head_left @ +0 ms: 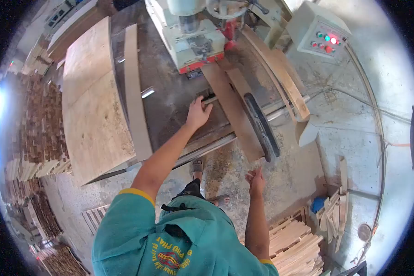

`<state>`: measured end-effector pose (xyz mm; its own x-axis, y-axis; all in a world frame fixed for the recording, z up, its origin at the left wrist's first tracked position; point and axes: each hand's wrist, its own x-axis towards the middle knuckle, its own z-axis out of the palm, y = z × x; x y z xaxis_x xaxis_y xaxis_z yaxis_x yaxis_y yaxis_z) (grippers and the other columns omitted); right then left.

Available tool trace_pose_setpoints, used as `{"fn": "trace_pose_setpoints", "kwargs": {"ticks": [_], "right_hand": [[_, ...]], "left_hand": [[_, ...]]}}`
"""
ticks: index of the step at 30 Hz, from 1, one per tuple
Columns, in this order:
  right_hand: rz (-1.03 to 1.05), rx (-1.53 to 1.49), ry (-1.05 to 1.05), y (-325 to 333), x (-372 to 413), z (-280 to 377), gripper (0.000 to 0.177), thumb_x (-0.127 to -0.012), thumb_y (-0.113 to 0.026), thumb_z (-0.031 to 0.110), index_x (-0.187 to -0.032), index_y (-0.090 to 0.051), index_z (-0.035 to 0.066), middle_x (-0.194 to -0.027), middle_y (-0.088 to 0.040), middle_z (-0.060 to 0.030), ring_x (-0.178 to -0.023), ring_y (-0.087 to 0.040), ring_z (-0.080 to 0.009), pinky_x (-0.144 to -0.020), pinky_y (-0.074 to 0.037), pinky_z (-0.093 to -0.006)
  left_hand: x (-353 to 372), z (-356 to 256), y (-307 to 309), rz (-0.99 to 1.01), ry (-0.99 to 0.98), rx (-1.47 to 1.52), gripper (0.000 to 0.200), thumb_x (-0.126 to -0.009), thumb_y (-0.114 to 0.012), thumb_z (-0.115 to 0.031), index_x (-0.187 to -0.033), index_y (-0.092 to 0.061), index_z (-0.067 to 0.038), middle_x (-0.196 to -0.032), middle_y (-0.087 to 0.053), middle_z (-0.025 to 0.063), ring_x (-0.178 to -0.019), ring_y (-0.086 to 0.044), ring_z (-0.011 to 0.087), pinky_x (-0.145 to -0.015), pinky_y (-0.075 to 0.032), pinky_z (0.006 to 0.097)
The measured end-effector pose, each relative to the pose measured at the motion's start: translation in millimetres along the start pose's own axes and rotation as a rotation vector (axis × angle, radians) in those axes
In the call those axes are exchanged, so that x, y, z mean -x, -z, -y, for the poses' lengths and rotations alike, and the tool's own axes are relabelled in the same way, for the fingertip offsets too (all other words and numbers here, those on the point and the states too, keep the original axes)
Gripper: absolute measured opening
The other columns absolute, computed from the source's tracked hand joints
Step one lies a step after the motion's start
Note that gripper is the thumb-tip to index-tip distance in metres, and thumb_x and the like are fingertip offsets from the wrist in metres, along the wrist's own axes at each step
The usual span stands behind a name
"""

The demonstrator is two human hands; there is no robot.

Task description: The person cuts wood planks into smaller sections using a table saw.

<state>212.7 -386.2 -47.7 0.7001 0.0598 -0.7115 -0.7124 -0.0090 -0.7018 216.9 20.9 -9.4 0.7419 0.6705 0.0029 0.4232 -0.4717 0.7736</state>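
A long brown board (234, 112) lies on the machine table, with its far end under the machine head and its near end past the table's front edge. To its left, my left hand (198, 114) has thumb and fingers around the end of a thin light stick (209, 100), which reaches toward the board's side. My right hand (256, 181) is in the air just below the board's near end, fingers loosely bent and apart, nothing in them. Along the board's right side runs a dark slotted guide (262, 126).
The machine head (198, 46) stands over the table. A control box (319, 34) with lit buttons is at upper right. Curved wooden pieces (280, 69) lie right of the guide, another strip (135, 92) at left beside a wide panel (94, 101). Stacked wood (294, 244) is at lower right.
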Motion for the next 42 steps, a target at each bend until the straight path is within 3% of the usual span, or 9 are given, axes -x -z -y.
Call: {"fn": "trace_pose_setpoints", "kwargs": {"ticks": [5, 7, 10, 19, 21, 25, 30, 32, 42], "right_hand": [[0.100, 0.137, 0.000, 69, 18, -65, 0.042, -0.098, -0.053, 0.047, -0.107, -0.058, 0.006, -0.092, -0.068, -0.0114, -0.069, -0.067, -0.0247, -0.063, -0.054, -0.0338], [0.107, 0.091, -0.028, 116, 21, -108, 0.047, -0.099, -0.051, 0.048, -0.117, -0.055, 0.005, -0.098, -0.067, -0.0127, -0.076, -0.067, -0.0264, -0.066, -0.053, -0.0344], [0.045, 0.099, -0.202, 181, 32, -156, 0.058, -0.098, -0.050, 0.051, -0.129, -0.049, 0.003, -0.108, -0.065, -0.0146, -0.084, -0.065, -0.0271, -0.071, -0.053, -0.0361], [0.017, 0.120, -0.259, 250, 75, -191, 0.061, -0.097, -0.052, 0.047, -0.129, -0.047, -0.004, -0.114, -0.064, -0.0190, -0.092, -0.065, -0.0287, -0.068, -0.053, -0.0352], [0.014, 0.114, -0.261, 252, 63, -191, 0.060, -0.100, -0.048, 0.047, -0.139, -0.044, 0.002, -0.115, -0.064, -0.0151, -0.077, -0.063, -0.0239, -0.068, -0.051, -0.0346], [0.053, 0.109, -0.198, 226, 51, -175, 0.052, -0.101, -0.047, 0.042, -0.135, -0.046, 0.002, -0.115, -0.064, -0.0148, -0.076, -0.063, -0.0225, -0.063, -0.051, -0.0322], [0.188, 0.160, -0.121, 169, 63, -139, 0.047, -0.101, -0.049, 0.039, -0.128, -0.050, 0.001, -0.115, -0.063, -0.0152, -0.080, -0.065, -0.0228, -0.067, -0.051, -0.0311], [0.301, 0.236, -0.095, 147, 70, -125, 0.045, -0.100, -0.050, 0.038, -0.127, -0.051, 0.002, -0.113, -0.064, -0.0141, -0.082, -0.065, -0.0225, -0.071, -0.052, -0.0312], [0.779, 0.466, -0.063, 39, 123, -93, 0.037, -0.098, -0.057, 0.029, -0.122, -0.054, 0.002, -0.109, -0.066, -0.0116, -0.091, -0.066, -0.0222, -0.077, -0.053, -0.0330]], "left_hand": [[111, 62, 79, -0.233, 0.077, -0.259, 0.054, -0.083, -0.070, -0.033, -0.125, -0.053, -0.004, -0.108, -0.058, 0.0195, -0.103, -0.052, 0.0387, -0.091, -0.043, 0.0480], [149, 74, 110, -0.450, 0.363, -0.570, 0.071, -0.080, -0.072, -0.036, -0.136, -0.044, -0.005, -0.122, -0.051, 0.0261, -0.114, -0.047, 0.0434, -0.095, -0.040, 0.0507], [189, 103, 138, -0.428, 0.707, -0.723, 0.088, -0.076, -0.075, -0.041, -0.145, -0.032, -0.005, -0.132, -0.040, 0.0330, -0.122, -0.041, 0.0485, -0.100, -0.038, 0.0548], [232, 91, 140, -0.321, 0.671, -0.509, 0.096, -0.072, -0.079, -0.041, -0.146, -0.030, -0.006, -0.131, -0.042, 0.0316, -0.126, -0.039, 0.0457, -0.105, -0.037, 0.0500], [250, 83, 123, -0.404, 0.572, -0.633, 0.095, -0.071, -0.079, -0.041, -0.145, -0.031, -0.005, -0.128, -0.042, 0.0302, -0.124, -0.040, 0.0453, -0.105, -0.036, 0.0503], [298, 42, 101, -0.295, 0.603, -0.354, 0.095, -0.071, -0.078, -0.049, -0.141, -0.033, -0.003, -0.124, -0.039, 0.0315, -0.122, -0.038, 0.0490, -0.102, -0.037, 0.0500], [334, 93, 56, -0.511, 0.568, 0.021, 0.087, -0.078, -0.073, -0.055, -0.139, -0.040, -0.002, -0.121, -0.052, 0.0244, -0.109, -0.056, 0.0351, -0.091, -0.046, 0.0468], [344, 97, 65, -0.089, 0.855, 0.648, 0.070, -0.089, -0.059, -0.059, -0.130, -0.051, -0.003, -0.116, -0.060, 0.0150, -0.095, -0.063, 0.0280, -0.081, -0.052, 0.0425], [394, 52, 19, 0.294, 0.815, 1.096, 0.046, -0.103, -0.040, -0.047, -0.115, -0.062, -0.009, -0.103, -0.065, 0.0077, -0.089, -0.062, 0.0209, -0.077, -0.051, 0.0386]]}}
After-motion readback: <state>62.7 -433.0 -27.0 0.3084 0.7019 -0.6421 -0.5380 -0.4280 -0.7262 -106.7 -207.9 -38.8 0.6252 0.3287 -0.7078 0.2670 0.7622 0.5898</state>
